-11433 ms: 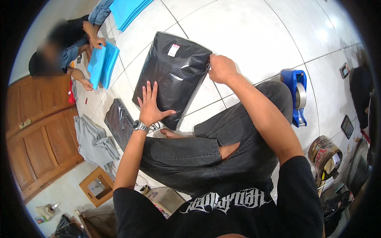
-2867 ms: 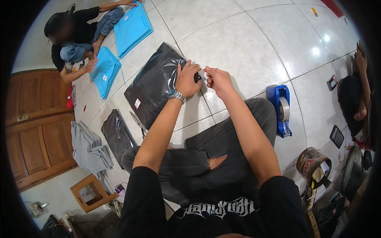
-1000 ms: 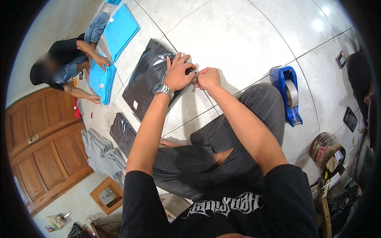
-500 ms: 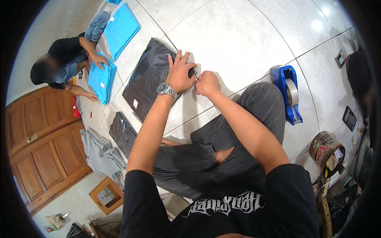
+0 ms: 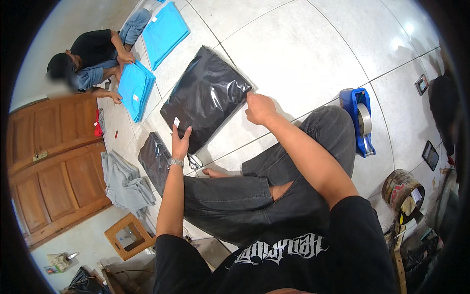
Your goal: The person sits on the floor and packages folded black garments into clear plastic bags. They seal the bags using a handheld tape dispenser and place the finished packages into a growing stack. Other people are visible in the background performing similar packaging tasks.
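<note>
A folded black garment in a clear plastic bag [image 5: 205, 93] lies slantwise on the tiled floor in front of me. My right hand [image 5: 261, 109] is closed on its right corner, with the fingers pinched together at the edge. At the near left edge, beside a small white label [image 5: 176, 122], my left hand [image 5: 180, 142] rests with thumb and fingers spread. Its fingertips touch the bag. A watch [image 5: 175, 162] sits on my left wrist. Past that wrist, a second dark garment in plastic [image 5: 152, 159] lies on the floor, partly hidden by my forearm.
A blue tape dispenser [image 5: 357, 122] stands by my right knee. At the far left a seated person [image 5: 93, 54] handles folded blue garments [image 5: 136, 90]; another blue stack [image 5: 165, 34] lies beyond. Grey cloth [image 5: 122, 181], a round bin [image 5: 401, 191] and a phone [image 5: 430, 158] lie around.
My left hand has left the bag's right corner and moved to its near left edge, fingers spreading. My right hand stays at the right corner. The other person's hands have shifted on the blue garments.
</note>
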The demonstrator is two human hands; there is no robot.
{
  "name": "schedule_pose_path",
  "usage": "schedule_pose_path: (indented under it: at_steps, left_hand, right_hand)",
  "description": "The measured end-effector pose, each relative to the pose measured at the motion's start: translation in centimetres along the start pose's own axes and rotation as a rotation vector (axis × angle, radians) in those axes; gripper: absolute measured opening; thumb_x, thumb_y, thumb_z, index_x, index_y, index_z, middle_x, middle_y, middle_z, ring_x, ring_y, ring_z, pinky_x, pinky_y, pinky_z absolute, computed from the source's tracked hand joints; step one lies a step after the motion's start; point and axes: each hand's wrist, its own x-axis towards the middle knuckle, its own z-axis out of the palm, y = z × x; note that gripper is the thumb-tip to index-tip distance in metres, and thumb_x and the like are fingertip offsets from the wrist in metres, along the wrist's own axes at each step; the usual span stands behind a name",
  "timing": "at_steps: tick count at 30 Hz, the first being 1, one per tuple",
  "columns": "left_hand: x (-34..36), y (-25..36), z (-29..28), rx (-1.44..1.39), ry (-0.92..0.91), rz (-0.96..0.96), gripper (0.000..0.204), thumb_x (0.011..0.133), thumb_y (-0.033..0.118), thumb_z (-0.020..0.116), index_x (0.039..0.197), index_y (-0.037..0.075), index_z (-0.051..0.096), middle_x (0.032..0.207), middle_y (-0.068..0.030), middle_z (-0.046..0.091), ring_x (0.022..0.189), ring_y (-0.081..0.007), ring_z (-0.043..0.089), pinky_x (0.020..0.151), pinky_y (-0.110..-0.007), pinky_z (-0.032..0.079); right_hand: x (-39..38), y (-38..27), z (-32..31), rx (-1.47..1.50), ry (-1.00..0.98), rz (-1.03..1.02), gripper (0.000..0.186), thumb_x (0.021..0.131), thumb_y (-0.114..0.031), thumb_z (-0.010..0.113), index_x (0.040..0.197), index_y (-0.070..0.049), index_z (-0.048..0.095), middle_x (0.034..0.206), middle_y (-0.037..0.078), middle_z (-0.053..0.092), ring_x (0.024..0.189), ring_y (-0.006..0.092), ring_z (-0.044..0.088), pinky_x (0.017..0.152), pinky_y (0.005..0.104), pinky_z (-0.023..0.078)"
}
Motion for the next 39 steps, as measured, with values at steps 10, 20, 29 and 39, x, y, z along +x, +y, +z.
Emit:
schedule_pose_path:
  at_steps: [10,20,29,39]
  left_hand:
    - [0.1,7.1,3.3,0.065,-0.051,-0.099,0.118,0.084,0.069,0.077,0.157,-0.014,0.034,0.145,-0.0371,0.057,0.138,-0.0417,0.058,0.114,-0.04,0.045]
    - [6.0,28.6,14.2,-0.344,-0.104,0.361,0.09,0.079,0.036,0.088,0.149,-0.007,0.052,0.139,-0.029,0.064,0.117,-0.0394,0.07,0.099,-0.044,0.056]
    - [7.1,29.0,11.7,-0.203,-0.391,0.594,0.061,0.094,0.041,0.077,0.136,-0.002,0.066,0.127,-0.0213,0.073,0.108,-0.0303,0.074,0.094,-0.04,0.058]
    - [-3.6,-7.9,-14.4,-0.265,0.06,0.044,0.033,0.098,0.028,0.074,0.114,0.0,0.076,0.102,-0.0095,0.077,0.088,-0.0156,0.069,0.08,-0.033,0.056]
  right_hand:
    - [0.6,-0.7,-0.1,0.18,0.094,0.146,0.051,0.089,-0.014,0.064,0.136,0.004,0.056,0.112,0.026,0.074,0.108,0.0422,0.071,0.092,0.0515,0.057]
    - [2.7,1.4,-2.7,0.502,0.574,0.212,0.086,0.086,-0.017,0.072,0.156,0.011,0.032,0.157,0.033,0.043,0.148,0.0454,0.042,0.122,0.0486,0.036]
    - [3.1,2.5,-3.0,0.415,0.592,0.172,0.084,0.087,-0.017,0.07,0.155,0.012,0.031,0.156,0.034,0.04,0.148,0.0473,0.039,0.123,0.0505,0.034]
    - [1.8,2.3,0.9,0.204,0.456,-0.132,0.054,0.09,-0.009,0.07,0.14,0.004,0.057,0.138,0.026,0.062,0.127,0.0394,0.062,0.109,0.0464,0.049]
